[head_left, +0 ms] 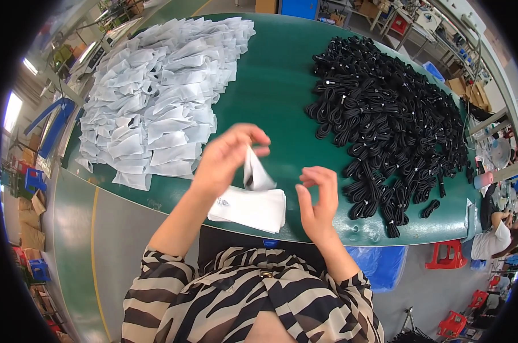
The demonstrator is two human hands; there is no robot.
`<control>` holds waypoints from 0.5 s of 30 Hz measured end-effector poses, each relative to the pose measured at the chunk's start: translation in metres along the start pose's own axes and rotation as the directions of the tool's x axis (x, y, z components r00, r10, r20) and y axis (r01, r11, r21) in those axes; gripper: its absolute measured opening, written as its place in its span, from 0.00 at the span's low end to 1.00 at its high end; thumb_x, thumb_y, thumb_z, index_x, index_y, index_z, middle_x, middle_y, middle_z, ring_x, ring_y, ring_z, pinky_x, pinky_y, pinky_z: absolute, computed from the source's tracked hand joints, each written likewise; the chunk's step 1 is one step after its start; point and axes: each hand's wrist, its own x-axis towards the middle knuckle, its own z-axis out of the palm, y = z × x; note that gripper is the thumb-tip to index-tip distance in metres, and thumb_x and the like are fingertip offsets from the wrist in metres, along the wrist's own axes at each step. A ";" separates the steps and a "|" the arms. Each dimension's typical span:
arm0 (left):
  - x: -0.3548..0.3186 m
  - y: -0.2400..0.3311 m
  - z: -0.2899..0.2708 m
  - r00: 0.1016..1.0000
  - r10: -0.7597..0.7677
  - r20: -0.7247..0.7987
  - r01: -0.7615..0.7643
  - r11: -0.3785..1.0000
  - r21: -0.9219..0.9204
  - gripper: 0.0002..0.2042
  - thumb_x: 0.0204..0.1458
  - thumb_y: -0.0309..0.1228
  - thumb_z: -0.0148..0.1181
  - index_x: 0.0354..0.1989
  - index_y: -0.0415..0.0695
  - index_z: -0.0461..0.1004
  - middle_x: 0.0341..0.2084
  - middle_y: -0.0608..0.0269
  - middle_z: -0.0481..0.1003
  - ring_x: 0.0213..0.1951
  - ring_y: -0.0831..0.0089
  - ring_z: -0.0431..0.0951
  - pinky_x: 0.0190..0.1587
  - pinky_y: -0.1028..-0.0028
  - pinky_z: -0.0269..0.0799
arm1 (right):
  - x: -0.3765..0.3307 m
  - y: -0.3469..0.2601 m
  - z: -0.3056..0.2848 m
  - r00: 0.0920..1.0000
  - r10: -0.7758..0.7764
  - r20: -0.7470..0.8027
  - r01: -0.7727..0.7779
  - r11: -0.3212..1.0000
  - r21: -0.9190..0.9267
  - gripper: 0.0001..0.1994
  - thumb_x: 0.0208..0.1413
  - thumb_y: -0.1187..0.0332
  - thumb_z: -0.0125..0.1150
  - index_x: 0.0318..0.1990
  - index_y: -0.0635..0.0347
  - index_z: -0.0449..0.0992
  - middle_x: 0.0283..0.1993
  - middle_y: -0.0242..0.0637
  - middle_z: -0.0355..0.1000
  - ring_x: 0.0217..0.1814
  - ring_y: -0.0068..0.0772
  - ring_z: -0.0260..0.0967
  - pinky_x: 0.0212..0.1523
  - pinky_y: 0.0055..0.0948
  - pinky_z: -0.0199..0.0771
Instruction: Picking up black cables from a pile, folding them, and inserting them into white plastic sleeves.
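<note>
My left hand [227, 157] pinches the top of a small white bag [260, 176] that hangs down with a dark thing partly showing in its opening. Below it, near the table's front edge, lies a stack of flat white bags [256, 210] with a small print on one. To the right of the bag, my right hand [319, 201] is raised with its thumb and fingers apart, holding nothing. A big heap of black bundled cables [384, 108] spreads over the right side, the nearest bundles a short way from that hand.
Overlapping rows of white bags [173, 97] cover the left part of the green table [279, 74]. A red stool [446, 255] and a blue plastic sheet [379, 266] are beyond the front edge. A seated person [493, 240] is at the far right.
</note>
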 end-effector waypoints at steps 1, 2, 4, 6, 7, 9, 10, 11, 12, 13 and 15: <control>0.009 0.007 -0.001 0.995 0.008 -0.096 -0.011 1.000 -0.029 0.07 0.64 0.32 0.54 0.41 0.41 0.72 0.46 0.59 0.73 0.51 0.70 0.74 0.58 0.68 0.69 | 0.000 0.003 -0.001 1.000 0.007 0.002 -0.007 1.000 -0.006 0.22 0.51 0.73 0.70 0.53 0.64 0.73 0.52 0.48 0.67 0.48 0.42 0.73 0.46 0.33 0.76; 0.018 0.012 -0.006 0.985 0.053 -0.167 -0.033 0.993 0.117 0.05 0.62 0.29 0.56 0.41 0.40 0.72 0.42 0.58 0.74 0.45 0.69 0.77 0.52 0.70 0.72 | -0.001 0.003 0.000 0.985 0.033 0.169 -0.009 0.990 -0.142 0.23 0.50 0.71 0.72 0.53 0.64 0.73 0.52 0.49 0.68 0.49 0.45 0.72 0.47 0.36 0.75; 0.034 0.012 -0.012 0.955 0.258 -0.143 -0.168 0.875 0.453 0.05 0.61 0.26 0.57 0.40 0.39 0.71 0.41 0.57 0.74 0.43 0.69 0.77 0.48 0.71 0.73 | -0.008 0.005 0.008 0.924 0.068 0.375 0.032 0.966 -0.255 0.27 0.45 0.63 0.76 0.52 0.66 0.74 0.52 0.50 0.68 0.51 0.53 0.70 0.49 0.43 0.74; 0.045 0.009 -0.011 0.894 0.448 0.019 -0.283 0.533 0.798 0.07 0.55 0.21 0.60 0.39 0.37 0.69 0.41 0.54 0.73 0.38 0.63 0.78 0.39 0.69 0.74 | -0.011 0.005 0.019 0.902 0.079 0.425 0.061 0.950 -0.306 0.27 0.45 0.61 0.76 0.51 0.65 0.74 0.51 0.50 0.69 0.51 0.53 0.71 0.49 0.43 0.74; 0.048 0.000 -0.010 0.894 0.447 0.015 -0.279 0.531 0.800 0.07 0.55 0.21 0.60 0.39 0.37 0.69 0.41 0.54 0.73 0.38 0.63 0.78 0.39 0.69 0.74 | -0.011 0.004 0.023 0.880 0.096 0.464 0.090 0.928 -0.361 0.28 0.44 0.59 0.76 0.51 0.65 0.75 0.50 0.49 0.70 0.51 0.53 0.71 0.49 0.43 0.74; 0.051 -0.021 -0.012 0.926 0.363 0.106 -0.243 0.356 0.903 0.09 0.54 0.21 0.61 0.40 0.38 0.68 0.45 0.52 0.71 0.38 0.58 0.77 0.39 0.66 0.74 | -0.009 0.005 0.028 0.856 0.112 0.505 0.122 0.905 -0.407 0.29 0.44 0.57 0.77 0.50 0.65 0.75 0.49 0.48 0.71 0.51 0.52 0.72 0.49 0.43 0.74; 0.042 -0.027 -0.013 0.954 0.275 0.118 -0.221 0.379 0.899 0.15 0.52 0.27 0.66 0.46 0.40 0.68 0.50 0.51 0.69 0.47 0.53 0.74 0.47 0.59 0.72 | -0.005 0.007 0.030 0.802 0.197 0.565 0.071 0.906 -0.416 0.29 0.43 0.56 0.77 0.49 0.66 0.76 0.47 0.48 0.72 0.51 0.52 0.72 0.49 0.43 0.74; 0.032 -0.027 -0.011 0.954 0.272 0.123 -0.225 0.385 0.895 0.15 0.52 0.27 0.66 0.46 0.40 0.68 0.50 0.51 0.69 0.47 0.53 0.74 0.47 0.59 0.72 | 0.000 0.011 0.029 0.738 0.288 0.610 0.014 0.897 -0.441 0.30 0.43 0.55 0.77 0.49 0.66 0.76 0.46 0.48 0.73 0.50 0.52 0.72 0.49 0.43 0.74; 0.018 -0.021 -0.011 0.954 0.110 0.279 -0.300 0.345 0.889 0.22 0.50 0.31 0.68 0.51 0.41 0.68 0.53 0.49 0.68 0.53 0.51 0.71 0.53 0.57 0.68 | 0.003 0.014 0.027 0.665 0.375 0.646 -0.043 0.882 -0.469 0.30 0.42 0.53 0.77 0.48 0.67 0.76 0.45 0.48 0.74 0.49 0.52 0.73 0.50 0.43 0.74; 0.001 -0.017 -0.012 0.906 -0.061 0.419 -0.380 0.318 0.868 0.29 0.48 0.35 0.71 0.57 0.42 0.67 0.56 0.48 0.67 0.59 0.49 0.67 0.59 0.54 0.63 | 0.004 0.017 0.025 0.668 0.384 0.638 -0.051 0.878 -0.476 0.30 0.42 0.53 0.77 0.48 0.67 0.76 0.45 0.48 0.74 0.49 0.52 0.73 0.50 0.43 0.74; -0.040 -0.008 -0.018 0.861 -0.230 0.453 -0.406 0.223 0.886 0.45 0.38 0.48 0.75 0.66 0.42 0.63 0.58 0.50 0.67 0.61 0.49 0.64 0.62 0.51 0.58 | 0.005 0.020 0.024 0.640 0.354 0.682 -0.025 0.897 -0.442 0.28 0.43 0.53 0.76 0.45 0.67 0.78 0.42 0.48 0.75 0.48 0.52 0.74 0.50 0.43 0.74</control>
